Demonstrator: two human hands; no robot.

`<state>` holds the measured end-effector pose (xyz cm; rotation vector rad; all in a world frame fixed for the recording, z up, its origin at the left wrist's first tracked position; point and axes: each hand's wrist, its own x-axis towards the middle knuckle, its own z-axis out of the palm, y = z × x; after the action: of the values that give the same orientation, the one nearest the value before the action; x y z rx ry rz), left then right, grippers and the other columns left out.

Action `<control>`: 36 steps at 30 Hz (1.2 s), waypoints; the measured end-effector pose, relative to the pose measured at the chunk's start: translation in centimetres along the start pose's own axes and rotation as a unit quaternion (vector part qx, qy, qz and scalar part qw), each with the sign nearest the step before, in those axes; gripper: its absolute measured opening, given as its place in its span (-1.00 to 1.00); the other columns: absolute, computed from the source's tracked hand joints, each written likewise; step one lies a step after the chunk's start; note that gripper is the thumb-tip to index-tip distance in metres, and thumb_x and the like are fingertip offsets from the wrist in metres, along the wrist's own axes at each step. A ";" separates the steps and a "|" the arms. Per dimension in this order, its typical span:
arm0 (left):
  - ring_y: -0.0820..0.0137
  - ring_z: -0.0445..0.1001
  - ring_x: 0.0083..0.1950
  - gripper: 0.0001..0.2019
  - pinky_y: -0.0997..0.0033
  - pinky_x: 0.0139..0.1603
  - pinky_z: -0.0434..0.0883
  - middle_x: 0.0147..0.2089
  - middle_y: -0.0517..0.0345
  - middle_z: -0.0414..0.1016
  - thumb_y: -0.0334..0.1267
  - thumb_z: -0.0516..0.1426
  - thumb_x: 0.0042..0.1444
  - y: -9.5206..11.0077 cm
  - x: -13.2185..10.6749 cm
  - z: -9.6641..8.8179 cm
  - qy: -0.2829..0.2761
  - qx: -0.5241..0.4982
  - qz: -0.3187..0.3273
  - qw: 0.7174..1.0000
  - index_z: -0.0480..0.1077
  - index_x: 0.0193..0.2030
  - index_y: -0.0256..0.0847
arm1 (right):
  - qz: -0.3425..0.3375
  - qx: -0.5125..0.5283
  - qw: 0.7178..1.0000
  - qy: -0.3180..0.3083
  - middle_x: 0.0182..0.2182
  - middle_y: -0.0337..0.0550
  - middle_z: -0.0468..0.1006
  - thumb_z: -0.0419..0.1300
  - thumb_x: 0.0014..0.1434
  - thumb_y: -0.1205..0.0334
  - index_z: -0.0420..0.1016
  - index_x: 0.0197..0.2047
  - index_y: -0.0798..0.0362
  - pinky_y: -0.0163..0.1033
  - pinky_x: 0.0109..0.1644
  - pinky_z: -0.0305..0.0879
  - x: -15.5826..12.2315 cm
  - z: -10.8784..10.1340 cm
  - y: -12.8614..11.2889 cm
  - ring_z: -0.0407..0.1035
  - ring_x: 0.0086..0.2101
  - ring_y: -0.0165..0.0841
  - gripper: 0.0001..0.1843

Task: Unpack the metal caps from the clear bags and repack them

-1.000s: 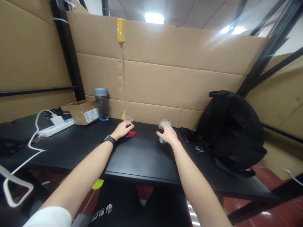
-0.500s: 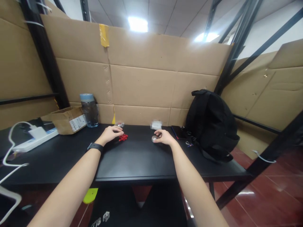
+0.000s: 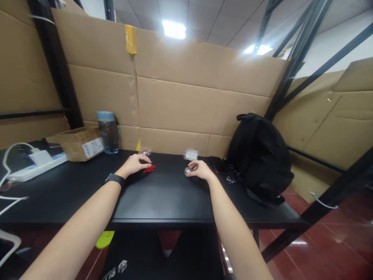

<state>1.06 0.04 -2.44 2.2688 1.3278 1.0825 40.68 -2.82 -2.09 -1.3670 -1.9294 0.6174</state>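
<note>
Right hand [image 3: 200,170] had thumb and fingers closed on the right side of a small clear round container [image 3: 187,171], which sat at the table [image 3: 163,202], in front of a white packet [image 3: 191,155]. Left hand [image 3: 135,164] was bent over a little heap of red pieces [image 3: 149,169] on the same black top, fingertips at its far side; whether they pinched a piece or only hovered, cannot tell.

Container probably light, stiff, smooth, a bit slippery; hard plastic or glass, unclear, so a crack on a drop seemed possible. Best hold: thumb and forefinger across opposite sides, low, without squeezing. Red pieces looked light, material uncertain; likely easiest taken one at a time by an edge, fingertips only.

Hard to make out: shape and count of the red pieces, partly covered by left fingers; the container's right side, behind right fingers; any lid or contents. A shiny clear item [image 3: 145,152] behind the left hand was too small to identify. Both forearms ran out of frame at the bottom.
</note>
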 end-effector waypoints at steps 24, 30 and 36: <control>0.22 0.57 -0.20 -0.81 0.30 -0.11 0.39 -0.24 0.11 0.65 -0.07 0.19 0.18 4.5 -0.2 1.0 0.136 0.086 0.001 0.987 0.48 -0.32 -0.13 | -0.033 0.135 0.986 0.096 -0.06 -0.01 0.62 0.44 -0.09 0.27 0.56 -0.05 0.07 -0.15 -0.11 0.48 0.0 2.0 -2.9 0.51 -0.24 -0.31 -0.52; 0.20 0.58 -0.08 -0.91 0.22 0.06 0.36 -0.17 0.11 0.67 -0.22 0.20 0.20 6.9 -0.1 2.3 0.095 0.119 0.079 0.985 0.55 -0.26 -0.10 | -0.049 0.134 0.986 0.086 -0.06 -0.03 0.61 0.44 -0.10 0.24 0.54 -0.05 0.05 -0.15 -0.09 0.46 -0.3 2.2 -3.8 0.50 -0.24 -0.32 -0.52; 0.22 0.61 -0.17 -0.85 0.21 0.03 0.42 -0.21 0.07 0.68 -0.16 0.25 0.17 9.1 -0.2 3.5 0.083 0.033 0.097 0.991 0.56 -0.20 -0.16 | -0.104 0.105 0.984 0.100 -0.05 -0.10 0.62 0.38 -0.04 0.29 0.50 -0.02 0.01 -0.17 -0.07 0.39 -0.7 3.5 -5.6 0.51 -0.11 -0.26 -0.54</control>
<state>9.16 -4.61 0.44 2.4429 1.2400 1.3374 34.75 -5.33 -0.60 -1.0397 -1.7621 0.5426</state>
